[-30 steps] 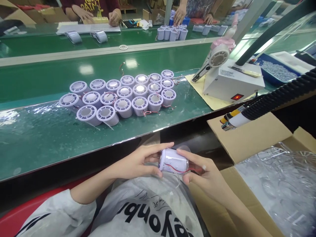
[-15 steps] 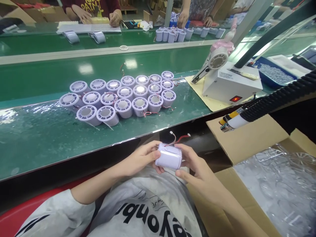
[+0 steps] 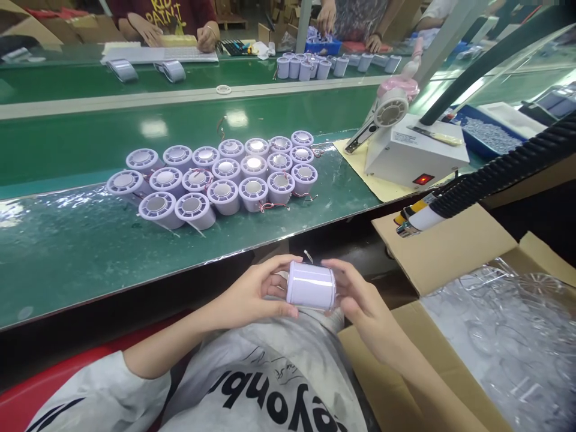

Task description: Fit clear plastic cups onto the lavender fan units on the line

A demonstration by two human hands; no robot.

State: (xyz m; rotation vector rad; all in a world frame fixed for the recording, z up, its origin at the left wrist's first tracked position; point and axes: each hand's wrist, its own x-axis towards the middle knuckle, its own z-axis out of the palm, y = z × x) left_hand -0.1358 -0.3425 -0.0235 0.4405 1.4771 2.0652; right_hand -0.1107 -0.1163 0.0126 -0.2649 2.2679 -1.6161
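Observation:
Both hands hold one pale lilac cylinder [image 3: 311, 285] on its side, just below the near edge of the green bench. My left hand [image 3: 252, 294] grips its left end with fingers curled over the top. My right hand [image 3: 360, 300] cups its right end. A thin wire end [image 3: 308, 255] sticks up behind the cylinder. Several more lilac cylinders [image 3: 225, 174] stand upright in a cluster on the bench, some with red wires.
A white box machine with a red switch [image 3: 414, 153] stands at the right on yellow paper. A black corrugated hose with a nozzle [image 3: 423, 216] hangs over an open cardboard box [image 3: 450, 252] of clear plastic parts [image 3: 508, 336]. Other people's hands [image 3: 207, 36] work across the conveyor.
The cylinder has been turned in my hands: its red wires showed on the side, then stuck up on top, and now they are mostly hidden behind it. The view shifted slightly.

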